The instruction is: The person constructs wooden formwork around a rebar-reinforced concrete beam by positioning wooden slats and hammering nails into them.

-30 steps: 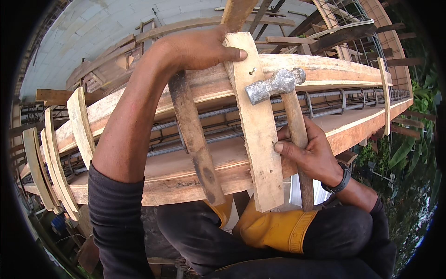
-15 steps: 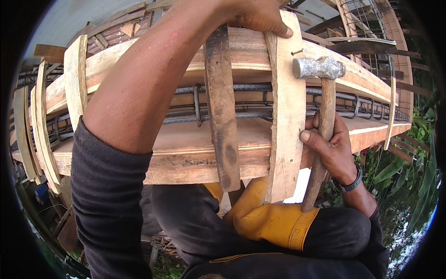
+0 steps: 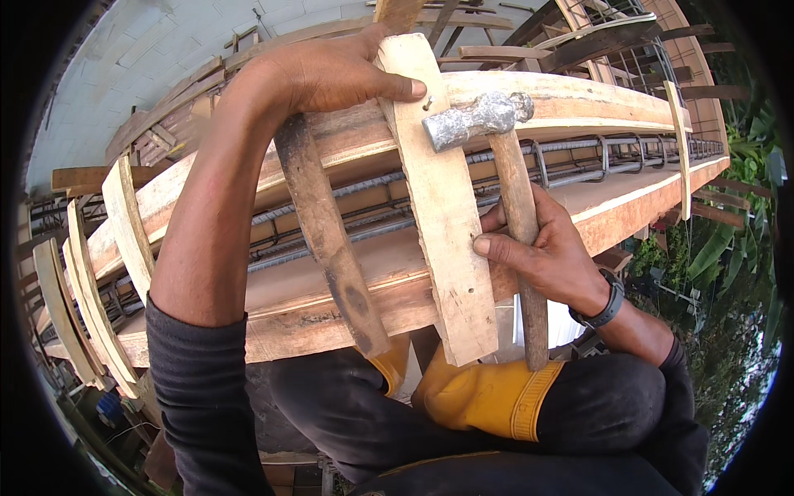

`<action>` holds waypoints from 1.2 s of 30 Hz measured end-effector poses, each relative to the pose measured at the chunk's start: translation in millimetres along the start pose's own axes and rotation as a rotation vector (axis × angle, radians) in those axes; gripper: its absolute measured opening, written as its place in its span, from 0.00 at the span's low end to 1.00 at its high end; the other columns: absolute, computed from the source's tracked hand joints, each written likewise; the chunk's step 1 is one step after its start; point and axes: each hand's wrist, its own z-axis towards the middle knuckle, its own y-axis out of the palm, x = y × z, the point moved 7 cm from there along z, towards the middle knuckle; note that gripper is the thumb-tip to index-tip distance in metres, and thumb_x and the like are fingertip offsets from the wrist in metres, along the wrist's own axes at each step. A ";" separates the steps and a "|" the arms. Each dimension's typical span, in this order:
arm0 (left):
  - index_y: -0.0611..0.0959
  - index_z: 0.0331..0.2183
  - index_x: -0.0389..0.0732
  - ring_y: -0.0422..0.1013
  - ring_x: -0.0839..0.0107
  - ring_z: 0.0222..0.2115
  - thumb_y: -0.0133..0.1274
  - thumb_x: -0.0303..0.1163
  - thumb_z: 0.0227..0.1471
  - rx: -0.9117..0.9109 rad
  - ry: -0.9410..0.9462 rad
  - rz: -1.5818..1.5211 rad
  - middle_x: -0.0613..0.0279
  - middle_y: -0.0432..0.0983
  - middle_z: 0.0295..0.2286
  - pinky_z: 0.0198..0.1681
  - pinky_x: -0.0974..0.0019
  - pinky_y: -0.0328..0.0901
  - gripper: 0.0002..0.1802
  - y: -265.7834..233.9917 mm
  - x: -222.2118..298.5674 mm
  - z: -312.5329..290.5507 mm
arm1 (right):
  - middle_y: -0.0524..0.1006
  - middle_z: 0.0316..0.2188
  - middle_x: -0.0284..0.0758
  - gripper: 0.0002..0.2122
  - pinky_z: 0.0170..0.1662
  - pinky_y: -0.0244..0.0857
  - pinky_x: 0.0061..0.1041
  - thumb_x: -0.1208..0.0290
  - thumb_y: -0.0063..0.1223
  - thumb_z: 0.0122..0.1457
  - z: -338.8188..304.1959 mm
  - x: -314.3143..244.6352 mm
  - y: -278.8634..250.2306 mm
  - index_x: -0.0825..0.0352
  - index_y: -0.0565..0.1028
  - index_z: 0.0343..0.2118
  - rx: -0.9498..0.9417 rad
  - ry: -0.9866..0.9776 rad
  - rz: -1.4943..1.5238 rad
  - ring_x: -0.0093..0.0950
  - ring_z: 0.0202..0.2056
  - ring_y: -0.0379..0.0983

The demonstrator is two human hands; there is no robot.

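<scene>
My left hand (image 3: 335, 73) grips the upper end of a pale wooden slat (image 3: 447, 248), its thumb pressed on the face near a nail (image 3: 428, 103) that sticks out. The slat lies across the two long sides of a timber beam form (image 3: 579, 107). In my right hand (image 3: 550, 244) is a hammer (image 3: 484, 120) with a worn steel head and a wooden handle, held upright. The hammer head overlaps the slat in view, below the nail. My right thumb rests against the slat's right edge. A darker, stained slat (image 3: 327, 231) crosses the form to the left.
Steel rebar (image 3: 571, 169) with stirrups runs inside the form. More cross slats (image 3: 124, 211) stand at the left, and one (image 3: 678, 149) at the right. My bent legs with yellow boots (image 3: 475, 401) are under the near side. Scrap boards (image 3: 488, 51) and a block wall (image 3: 149, 66) lie beyond.
The view has turned and shifted, so the form now slants upward to the right. My left hand still grips the slat top and my right hand still holds the hammer beside it.
</scene>
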 end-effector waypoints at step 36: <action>0.63 0.64 0.40 0.55 0.55 0.64 0.47 0.61 0.57 -0.039 -0.064 -0.173 0.48 0.63 0.60 0.67 0.56 0.47 0.44 -6.5 1.6 -8.2 | 0.79 0.35 0.37 0.24 0.42 0.73 0.26 0.68 0.66 0.55 -1.7 -3.0 -3.3 0.73 0.67 0.50 -0.008 -0.070 0.006 0.25 0.38 0.77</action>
